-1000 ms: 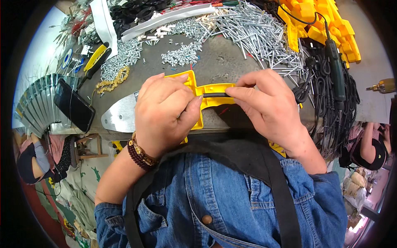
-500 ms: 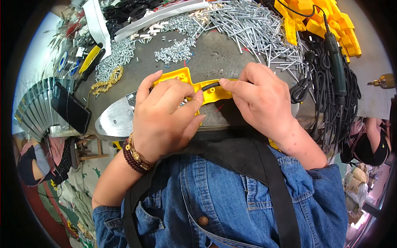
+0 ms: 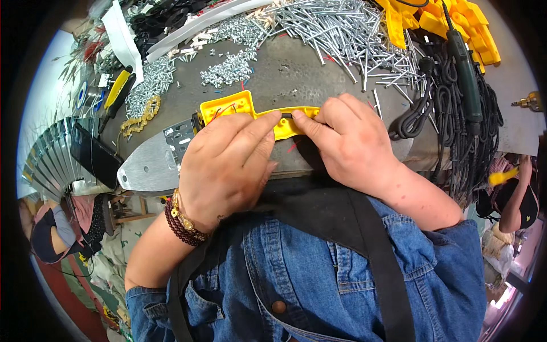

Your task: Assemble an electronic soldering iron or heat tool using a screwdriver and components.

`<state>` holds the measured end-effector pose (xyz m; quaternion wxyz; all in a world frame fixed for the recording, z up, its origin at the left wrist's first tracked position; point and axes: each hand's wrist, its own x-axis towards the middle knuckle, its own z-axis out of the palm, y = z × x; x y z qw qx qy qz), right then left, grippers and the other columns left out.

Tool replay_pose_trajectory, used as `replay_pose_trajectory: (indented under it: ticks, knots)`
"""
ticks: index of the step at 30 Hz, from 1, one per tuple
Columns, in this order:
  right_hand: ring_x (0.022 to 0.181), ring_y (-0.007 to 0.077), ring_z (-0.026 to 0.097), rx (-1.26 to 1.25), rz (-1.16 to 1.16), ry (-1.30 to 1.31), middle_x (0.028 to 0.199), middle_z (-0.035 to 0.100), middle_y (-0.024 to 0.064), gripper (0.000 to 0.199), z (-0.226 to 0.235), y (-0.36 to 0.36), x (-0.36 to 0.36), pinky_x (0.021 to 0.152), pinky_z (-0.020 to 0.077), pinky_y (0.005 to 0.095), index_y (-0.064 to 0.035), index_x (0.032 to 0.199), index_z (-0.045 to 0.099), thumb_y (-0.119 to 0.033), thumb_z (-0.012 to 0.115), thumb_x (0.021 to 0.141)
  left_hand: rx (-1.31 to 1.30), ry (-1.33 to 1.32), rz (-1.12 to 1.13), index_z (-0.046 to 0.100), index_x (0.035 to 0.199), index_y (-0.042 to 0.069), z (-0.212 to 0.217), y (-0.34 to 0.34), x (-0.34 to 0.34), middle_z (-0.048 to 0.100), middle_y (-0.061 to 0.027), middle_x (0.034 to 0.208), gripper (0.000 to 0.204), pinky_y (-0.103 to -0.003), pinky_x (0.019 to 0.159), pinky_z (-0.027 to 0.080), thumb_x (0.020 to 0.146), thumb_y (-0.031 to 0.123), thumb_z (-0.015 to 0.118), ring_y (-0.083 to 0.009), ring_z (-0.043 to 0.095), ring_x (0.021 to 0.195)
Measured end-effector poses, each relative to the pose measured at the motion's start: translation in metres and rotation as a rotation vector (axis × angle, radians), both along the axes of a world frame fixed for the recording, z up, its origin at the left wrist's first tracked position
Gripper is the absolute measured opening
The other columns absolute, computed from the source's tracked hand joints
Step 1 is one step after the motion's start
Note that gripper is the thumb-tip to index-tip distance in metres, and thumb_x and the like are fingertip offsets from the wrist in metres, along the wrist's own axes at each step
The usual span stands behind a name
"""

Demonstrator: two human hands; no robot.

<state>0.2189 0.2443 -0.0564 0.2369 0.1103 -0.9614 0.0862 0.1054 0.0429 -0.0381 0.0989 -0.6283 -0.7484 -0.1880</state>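
A yellow plastic handle shell [image 3: 289, 131] lies open side up in front of me, with thin red and black wires in its boxy left end. A short stretch of black cable [image 3: 286, 115] shows in its narrow part. My left hand [image 3: 222, 157] is closed over the shell's middle, its fingertips on the cable. From the other side my right hand [image 3: 359, 139] pinches cable and shell near the right end, thumb almost meeting the left fingertips. Left of the shell sticks out a flat, rounded silver metal plate [image 3: 149, 165] with a dark slotted part, partly covered by my left hand.
Long silver screws [image 3: 330, 34] and small screws [image 3: 228, 71] lie in heaps at the back. Black cable bundles [image 3: 450, 119] and a dark green pen-shaped tool [image 3: 462, 74] are at right, yellow shells [image 3: 461, 28] behind. At left are yellow-handled pliers [image 3: 118, 91] and a phone [image 3: 97, 154].
My left fingertips have slid right along the cable, closer to my right thumb. Less of the cable shows now. The shell and metal plate appear slightly further left.
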Motion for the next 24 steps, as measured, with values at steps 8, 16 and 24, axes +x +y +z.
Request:
replay_pose_trajectory:
  ticks: [8,16,24]
  knots:
    - [0.094,0.0249,0.061,-0.085,0.0,-0.169,0.105,0.064,0.0036,0.039,0.023,0.044,0.022,0.085,0.0449,0.036,-0.0104,0.105,0.07,-0.017,0.08,0.068,-0.082,0.033,-0.065,0.069,0.102,0.002,0.0,-0.001,-0.006,0.065,-0.0073,0.127,0.044,-0.041,0.086,0.053,0.062,0.021,0.076,-0.0265,0.063,0.094]
    - [0.079,0.0205,0.058,0.045,0.069,-0.011,0.079,0.058,0.0007,0.019,0.004,0.053,0.019,0.073,0.0442,0.0341,-0.0119,0.086,0.069,-0.02,0.074,0.07,-0.106,0.022,-0.075,0.068,0.103,0.001,0.005,0.002,-0.005,0.066,-0.0094,0.125,0.043,-0.043,0.09,0.051,0.064,0.019,0.076,-0.027,0.064,0.094]
    - [0.08,0.0201,0.057,0.03,0.156,0.094,0.081,0.058,0.0021,0.011,-0.003,0.063,0.007,0.072,0.0468,0.0331,-0.0104,0.075,0.057,-0.017,0.065,0.071,-0.122,-0.016,-0.066,0.067,0.103,0.0,0.011,0.005,-0.006,0.067,-0.0123,0.122,0.039,-0.045,0.091,0.05,0.068,0.015,0.076,-0.0313,0.063,0.096]
